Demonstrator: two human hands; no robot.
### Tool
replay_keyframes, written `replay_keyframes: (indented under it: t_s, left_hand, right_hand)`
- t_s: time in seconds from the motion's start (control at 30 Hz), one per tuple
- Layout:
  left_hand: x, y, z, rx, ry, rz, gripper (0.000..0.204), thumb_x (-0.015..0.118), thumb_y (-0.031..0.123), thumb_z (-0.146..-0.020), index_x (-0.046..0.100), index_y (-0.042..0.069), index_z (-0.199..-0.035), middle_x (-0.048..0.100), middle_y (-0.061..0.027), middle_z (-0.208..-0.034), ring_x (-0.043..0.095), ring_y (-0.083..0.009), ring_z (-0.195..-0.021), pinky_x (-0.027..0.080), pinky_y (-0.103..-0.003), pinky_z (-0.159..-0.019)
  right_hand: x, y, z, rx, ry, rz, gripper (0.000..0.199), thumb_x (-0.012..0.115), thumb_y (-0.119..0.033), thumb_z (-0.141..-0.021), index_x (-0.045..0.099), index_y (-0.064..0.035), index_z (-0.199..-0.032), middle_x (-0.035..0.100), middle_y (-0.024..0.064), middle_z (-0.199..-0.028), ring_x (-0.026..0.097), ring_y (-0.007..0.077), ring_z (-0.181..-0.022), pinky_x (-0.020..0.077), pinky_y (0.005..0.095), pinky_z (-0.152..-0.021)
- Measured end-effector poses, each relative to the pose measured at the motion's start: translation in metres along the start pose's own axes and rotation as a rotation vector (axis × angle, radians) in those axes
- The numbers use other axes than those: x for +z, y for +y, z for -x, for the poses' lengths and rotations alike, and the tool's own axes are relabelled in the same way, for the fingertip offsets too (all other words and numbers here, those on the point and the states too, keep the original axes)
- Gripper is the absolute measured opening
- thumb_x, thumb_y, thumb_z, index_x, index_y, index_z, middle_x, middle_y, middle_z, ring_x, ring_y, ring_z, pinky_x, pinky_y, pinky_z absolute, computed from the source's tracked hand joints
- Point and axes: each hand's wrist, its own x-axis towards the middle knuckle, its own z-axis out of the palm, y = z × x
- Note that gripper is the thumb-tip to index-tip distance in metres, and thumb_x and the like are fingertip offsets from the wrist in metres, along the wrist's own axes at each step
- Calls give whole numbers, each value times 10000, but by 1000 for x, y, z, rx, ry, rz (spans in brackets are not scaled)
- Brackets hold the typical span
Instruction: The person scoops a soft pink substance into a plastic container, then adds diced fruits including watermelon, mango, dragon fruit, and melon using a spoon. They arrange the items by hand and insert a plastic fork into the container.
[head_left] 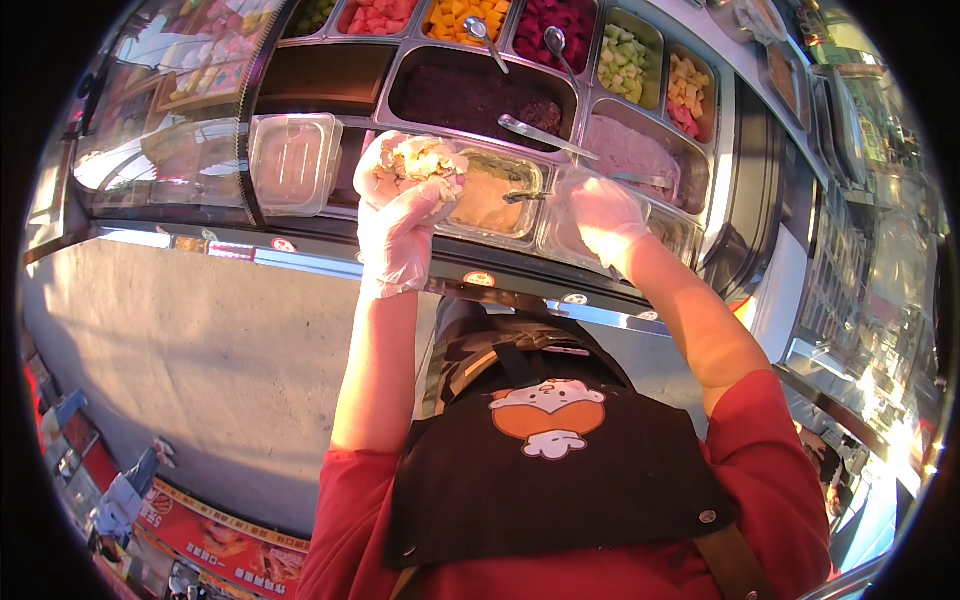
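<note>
My left hand [400, 240], in a clear plastic glove, is closed around a rounded, pale, wrap-like food [378, 170] with lumpy cream-coloured filling [420, 160] at its top. Just right of it sits a tray of beige paste [490, 205], with a dark-ended utensil [522, 197] lying across its right edge. My right hand [605, 220], also gloved, is over a clear container [562, 235] beside that tray. Its fingers are bunched and pointing down; bright glare hides what they hold.
Beyond my hands, metal pans hold dark purple paste [450, 92], pale lilac paste [630, 150], and diced orange fruit [465, 18] and green fruit [622, 65]. A flat-bladed spatula [545, 136] crosses pan edges. A lidded clear box [295, 160] and curved glass case [170, 120] stand left.
</note>
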Motion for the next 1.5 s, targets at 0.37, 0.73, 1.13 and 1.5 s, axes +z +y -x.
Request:
replay_keyframes:
  t_s: [0.37,0.73,1.13,1.5]
  left_hand:
    - [-18,-5,7,-16,27,-12,746,770,-50,-773,442,55,-1435,589,-192,-1330,647,-332,-1183,605,-438,-971]
    - [-26,-2,10,-13,83,18,704,786,-5,-801,465,51,-1425,581,-191,-1346,628,-346,-1216,582,-461,-1014]
    - [-23,-2,8,-28,126,2,679,794,157,-865,452,52,-1442,566,-195,-1381,649,-337,-1196,617,-467,-949]
    - [-22,-3,2,-37,86,53,632,761,173,-883,475,61,-1436,576,-197,-1363,619,-348,-1253,601,-488,-993]
  right_hand:
    - [38,-18,-78,-483,-230,304,186,647,-134,-801,784,-10,-825,742,178,-791,747,335,-769,591,461,-665]
    - [21,-19,-108,-609,-158,429,154,648,-130,-713,747,-13,-713,686,170,-665,681,354,-583,549,444,-521]
    - [9,-28,-107,-689,-113,368,143,675,-154,-659,721,-18,-656,660,157,-617,680,319,-577,524,434,-494]
    - [38,-19,-93,-715,250,366,156,681,-138,-645,707,10,-688,640,151,-611,661,296,-559,512,416,-477]
